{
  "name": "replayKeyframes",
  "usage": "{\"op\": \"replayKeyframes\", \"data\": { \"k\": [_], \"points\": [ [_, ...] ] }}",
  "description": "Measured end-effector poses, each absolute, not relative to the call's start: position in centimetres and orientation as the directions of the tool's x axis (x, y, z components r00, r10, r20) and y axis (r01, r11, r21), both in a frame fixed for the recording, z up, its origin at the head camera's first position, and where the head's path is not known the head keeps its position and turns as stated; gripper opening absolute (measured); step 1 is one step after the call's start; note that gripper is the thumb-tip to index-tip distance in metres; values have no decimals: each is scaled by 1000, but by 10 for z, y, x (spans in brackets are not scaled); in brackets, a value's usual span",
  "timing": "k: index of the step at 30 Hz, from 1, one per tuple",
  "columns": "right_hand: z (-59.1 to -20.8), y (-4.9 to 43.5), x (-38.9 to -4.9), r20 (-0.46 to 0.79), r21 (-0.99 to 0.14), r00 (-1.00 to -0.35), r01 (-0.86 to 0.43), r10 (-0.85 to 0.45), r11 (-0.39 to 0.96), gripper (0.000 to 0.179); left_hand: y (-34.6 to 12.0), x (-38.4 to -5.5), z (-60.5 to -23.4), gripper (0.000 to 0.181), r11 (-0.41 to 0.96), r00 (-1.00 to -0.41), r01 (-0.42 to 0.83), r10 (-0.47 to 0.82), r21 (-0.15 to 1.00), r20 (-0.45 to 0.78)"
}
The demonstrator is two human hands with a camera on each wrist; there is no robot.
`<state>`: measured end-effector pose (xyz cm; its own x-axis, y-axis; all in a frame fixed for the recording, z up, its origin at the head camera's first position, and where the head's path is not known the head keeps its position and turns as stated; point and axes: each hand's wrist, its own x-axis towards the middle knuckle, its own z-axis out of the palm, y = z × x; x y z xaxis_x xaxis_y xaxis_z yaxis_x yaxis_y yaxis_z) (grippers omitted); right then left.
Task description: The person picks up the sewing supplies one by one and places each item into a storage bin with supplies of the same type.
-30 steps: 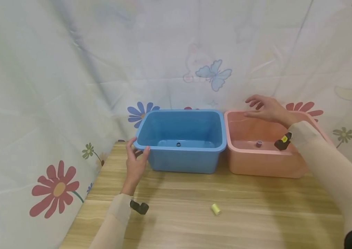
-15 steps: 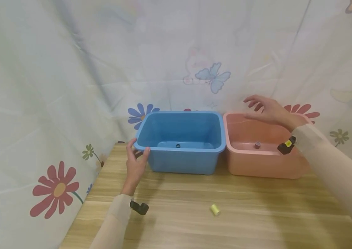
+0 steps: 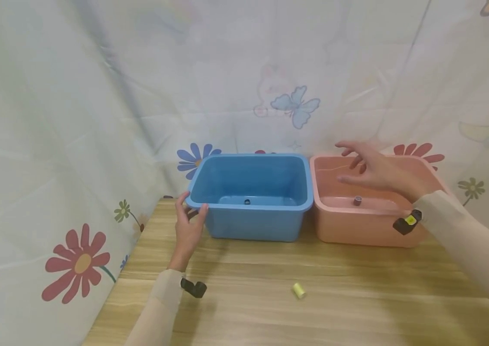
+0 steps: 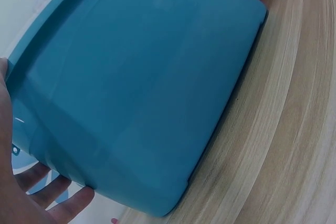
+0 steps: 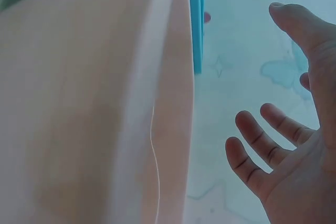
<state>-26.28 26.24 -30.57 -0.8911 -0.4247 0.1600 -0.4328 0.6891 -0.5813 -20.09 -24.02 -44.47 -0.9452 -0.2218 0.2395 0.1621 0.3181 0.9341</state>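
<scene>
At the front left corner of a blue plastic tub point(image 3: 253, 225), my left hand point(image 3: 189, 234) grips the rim, thumb at the front. The left wrist view shows fingers point(image 4: 68, 200) against the tub's outer wall. My right hand point(image 3: 376, 169) hangs over a pink tub point(image 3: 367, 229), fingers spread and loosely bent, holding nothing. Inside the pink tub lies a small dark purple cylinder point(image 3: 357, 201) with a pale end. A small dark ring-like piece point(image 3: 247, 202) sits on the blue tub's floor. On the table in front lies a small yellow cylinder point(image 3: 298, 290), spool-like.
Both tubs stand side by side at the back of a wood-grain table point(image 3: 244, 307), their rims meeting. Behind them hangs a pale curtain point(image 3: 235, 86) printed with flowers and butterflies. The table's left edge slants toward the front.
My right hand has moved slightly lower and nearer over the pink tub, its thumb dropping below the back rim in view. The left hand keeps its place on the blue tub.
</scene>
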Motion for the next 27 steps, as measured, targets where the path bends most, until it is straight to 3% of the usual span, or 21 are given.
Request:
{"op": "replayKeyframes", "data": {
  "k": [4,7,9,14,20,27],
  "points": [
    [-299,264,-243,68,-519,-913,-377,-402,768,81,-233,-189,-423,72,304,-958,139,-201,943,206],
    [-296,262,-233,76,-437,-914,-389,-398,811,77,-229,-183,-412,72,305,-963,124,-193,944,189],
    [-296,261,-228,100,-375,-913,-402,-395,835,74,-233,-188,-421,72,306,-961,128,-195,944,193],
    [-302,255,-223,184,-348,-876,-482,-445,804,79,-242,-202,-444,71,305,-954,149,-205,940,218],
    [-305,242,-216,230,-460,-841,-537,-490,707,87,-241,-203,-448,69,332,-941,181,-215,926,261],
    [-314,231,-209,275,-534,-799,-590,-535,606,83,-241,-203,-449,68,334,-938,183,-222,924,266]
  ]
}}
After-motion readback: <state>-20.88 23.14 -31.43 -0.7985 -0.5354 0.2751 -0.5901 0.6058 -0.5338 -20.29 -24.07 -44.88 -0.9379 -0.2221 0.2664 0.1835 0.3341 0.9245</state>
